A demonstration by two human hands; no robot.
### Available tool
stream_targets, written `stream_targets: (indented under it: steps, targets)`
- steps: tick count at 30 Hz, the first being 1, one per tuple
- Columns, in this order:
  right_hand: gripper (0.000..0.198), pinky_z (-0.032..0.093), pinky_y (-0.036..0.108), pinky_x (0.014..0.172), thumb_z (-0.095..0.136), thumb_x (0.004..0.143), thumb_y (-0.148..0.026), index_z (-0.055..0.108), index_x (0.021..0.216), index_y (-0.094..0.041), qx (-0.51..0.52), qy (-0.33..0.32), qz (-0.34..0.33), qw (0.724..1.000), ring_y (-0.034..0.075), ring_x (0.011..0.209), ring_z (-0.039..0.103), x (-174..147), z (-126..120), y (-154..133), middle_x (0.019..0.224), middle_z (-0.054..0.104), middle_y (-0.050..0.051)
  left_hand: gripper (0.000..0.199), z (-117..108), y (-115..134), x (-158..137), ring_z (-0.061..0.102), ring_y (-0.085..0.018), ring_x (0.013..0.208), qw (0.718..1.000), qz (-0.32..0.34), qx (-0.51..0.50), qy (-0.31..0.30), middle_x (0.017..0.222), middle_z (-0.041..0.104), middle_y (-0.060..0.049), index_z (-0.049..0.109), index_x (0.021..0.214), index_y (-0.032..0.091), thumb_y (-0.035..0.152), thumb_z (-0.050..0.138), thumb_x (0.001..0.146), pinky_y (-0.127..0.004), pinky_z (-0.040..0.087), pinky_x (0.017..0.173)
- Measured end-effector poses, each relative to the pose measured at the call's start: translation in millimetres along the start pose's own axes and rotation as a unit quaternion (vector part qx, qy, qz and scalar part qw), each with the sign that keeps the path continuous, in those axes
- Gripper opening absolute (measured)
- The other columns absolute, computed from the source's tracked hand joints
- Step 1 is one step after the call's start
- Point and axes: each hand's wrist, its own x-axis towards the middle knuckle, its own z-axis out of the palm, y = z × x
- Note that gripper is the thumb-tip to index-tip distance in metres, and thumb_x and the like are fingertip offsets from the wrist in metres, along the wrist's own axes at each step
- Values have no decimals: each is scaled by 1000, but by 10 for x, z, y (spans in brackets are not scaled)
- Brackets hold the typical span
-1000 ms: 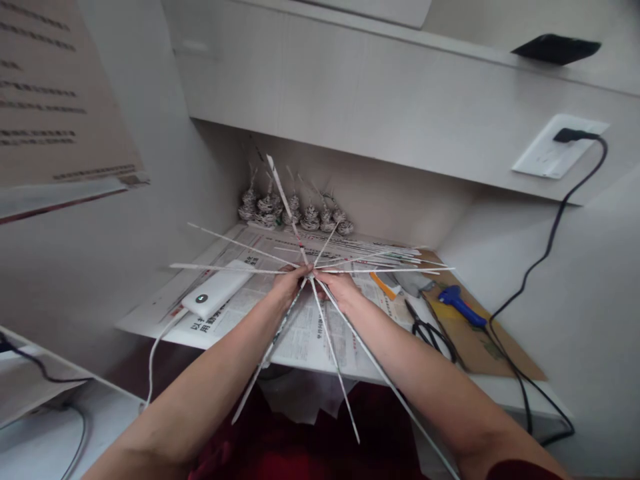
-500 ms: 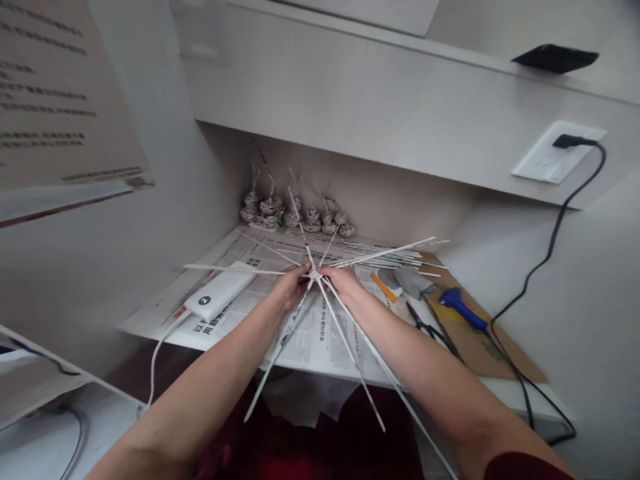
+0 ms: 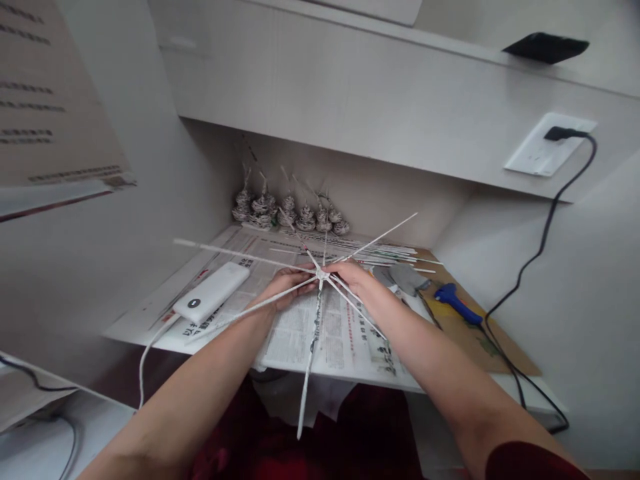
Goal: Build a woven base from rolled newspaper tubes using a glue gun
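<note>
Between my hands is a star-shaped piece of rolled newspaper sticks (image 3: 321, 274), woven together at its centre, with several long sticks spreading out in all directions. My left hand (image 3: 294, 285) grips it just left of the centre, fingers partly behind the sticks. On the other side, my right hand (image 3: 346, 273) pinches it close to the centre. One stick points towards me past the table's front edge, and another slants over my left forearm. Under the piece lies a newspaper sheet (image 3: 305, 333) covering the table.
Several woven paper gourds (image 3: 263, 205) line the back wall. A white power bank (image 3: 213, 293) with a cable lies left. To the right are loose paper sticks (image 3: 395, 253), grey scraps (image 3: 407, 279) and a blue glue gun (image 3: 457, 303) on cardboard (image 3: 500, 353). Its black cord runs to a wall socket (image 3: 550, 145).
The star of sticks has turned between my hands, so its arms point in different directions. Both hands stay at its centre. The whole view has shifted slightly.
</note>
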Motion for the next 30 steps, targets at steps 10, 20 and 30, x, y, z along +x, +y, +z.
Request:
stream_targets:
  steps: [10,20,30]
  targets:
    - [15,38,20,35,75,55,-21,62,57,-13,1,-1,18,1000,11,41,53,46,2,-39,46,61,-1,36,-2,5,21,69,-21,81,999,-10,8,-32,95,71,-14,66,106,8,1,59,71,-30,57,72]
    - [17,32,18,33,78,54,-18,63,55,-12,-64,-94,10,993,9,38,49,0,-12,-309,45,60,-2,34,-45,20,74,69,-20,73,1000,-10,-16,3,90,71,-15,66,100,8,35,49,89,-29,57,60]
    - [7,35,18,37,71,54,-12,65,57,-14,-131,-112,-40,984,9,44,50,-72,88,-291,49,61,-2,32,-26,-57,60,67,-18,65,1000,9,27,-13,76,71,-11,69,90,6,19,80,63,-26,57,60]
